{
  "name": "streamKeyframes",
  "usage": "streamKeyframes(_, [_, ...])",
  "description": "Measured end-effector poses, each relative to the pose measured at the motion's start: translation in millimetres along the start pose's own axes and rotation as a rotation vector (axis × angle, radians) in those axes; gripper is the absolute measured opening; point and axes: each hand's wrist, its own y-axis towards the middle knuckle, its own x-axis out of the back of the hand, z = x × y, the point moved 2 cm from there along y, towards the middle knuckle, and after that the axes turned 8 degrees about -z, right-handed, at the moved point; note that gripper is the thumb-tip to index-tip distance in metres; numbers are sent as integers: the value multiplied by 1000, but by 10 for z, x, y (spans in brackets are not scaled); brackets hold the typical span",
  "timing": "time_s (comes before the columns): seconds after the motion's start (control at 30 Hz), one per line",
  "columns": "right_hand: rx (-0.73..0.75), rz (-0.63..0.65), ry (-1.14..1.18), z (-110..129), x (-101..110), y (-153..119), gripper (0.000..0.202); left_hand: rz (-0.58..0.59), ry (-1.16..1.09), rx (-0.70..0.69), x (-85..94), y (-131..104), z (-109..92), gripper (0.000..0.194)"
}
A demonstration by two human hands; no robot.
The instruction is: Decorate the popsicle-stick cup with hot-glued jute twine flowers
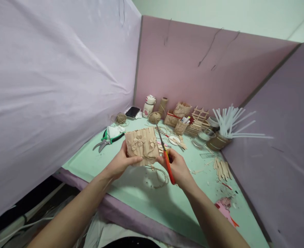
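A wooden stick panel (pixel 142 143) with raised flower shapes is held above the green table. My left hand (pixel 121 162) grips its left side, thumb across the lower front. On the right, my right hand (pixel 176 167) is closed round red-handled scissors (pixel 169 168), whose blades point up and away; its fingertips also touch the panel's lower right corner. Twine runs along the panel's lower edge, and a loose loop of twine (pixel 164 177) hangs or lies below it; which of the two is unclear.
Green-handled pruners (pixel 104 143) lie left on the green table (pixel 90 165). Twine balls (pixel 155 117), a white bottle (pixel 149 106) and a phone (pixel 132 112) are at the back. White glue sticks (pixel 228 122), a glass bowl (pixel 203 138) and wooden pieces (pixel 222 169) stand or lie right.
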Motion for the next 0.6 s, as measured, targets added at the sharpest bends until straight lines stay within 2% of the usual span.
streamKeyframes(0.1, [-20, -62, 2, -114, 218, 53, 44, -26, -4, 18, 71, 70, 8, 97])
streamKeyframes(0.17, [-31, -151, -115, -257, 443, 161, 44, -62, 6, 5, 152, 139, 13, 97])
streamKeyframes(0.27, [-98, -227, -549, -578, 764, 395, 33, -93, 48, 2, 304, 264, 31, 97])
streamKeyframes(0.33, [-186, -196, -860, -817, 898, 542, 27, -89, 98, 5, 403, 354, 46, 99])
streamKeyframes(0.4, [-246, -154, -1015, -1019, 952, 649, 29, -65, 167, -10, 484, 442, 55, 104])
streamKeyframes(0.47, [-277, -133, -1058, -1163, 946, 710, 31, -19, 235, -33, 540, 512, 54, 108])
streamKeyframes(0.6, [-303, -106, -1098, -1301, 877, 739, 36, 46, 284, -32, 584, 559, 38, 105])
